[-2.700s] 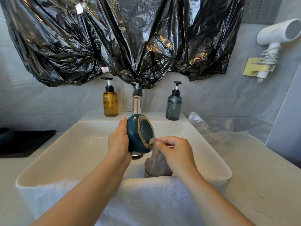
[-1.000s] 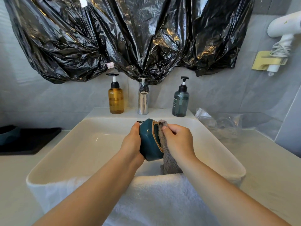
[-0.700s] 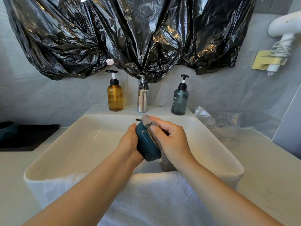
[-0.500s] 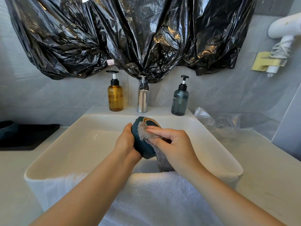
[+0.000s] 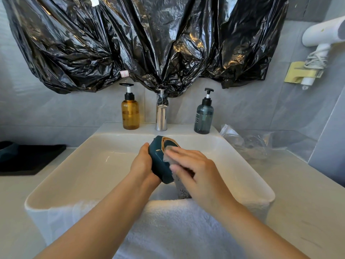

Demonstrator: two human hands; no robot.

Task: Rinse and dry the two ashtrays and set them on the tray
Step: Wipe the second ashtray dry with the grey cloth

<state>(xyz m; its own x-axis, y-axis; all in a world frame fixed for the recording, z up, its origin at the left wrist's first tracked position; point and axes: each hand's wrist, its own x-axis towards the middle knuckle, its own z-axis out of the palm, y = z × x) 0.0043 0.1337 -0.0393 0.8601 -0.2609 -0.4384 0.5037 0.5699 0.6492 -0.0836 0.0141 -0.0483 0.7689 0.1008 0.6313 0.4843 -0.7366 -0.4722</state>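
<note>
Over the white sink (image 5: 93,174), its near rim draped with a white towel (image 5: 177,230), the left hand (image 5: 141,165) grips the tilted teal ashtray (image 5: 158,163). The right hand (image 5: 199,176), fingers lightly curled, presses a grey cloth (image 5: 182,191) against its face.

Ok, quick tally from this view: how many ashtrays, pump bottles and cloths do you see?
Ashtrays: 2 (teal ashtray in the left hand; second ashtray on the black tray, cut off at the frame edge)
Pump bottles: 2 (amber bottle, grey-green bottle)
Cloths: 2 (grey cloth in the right hand, white towel in front)
Total: 6
</note>
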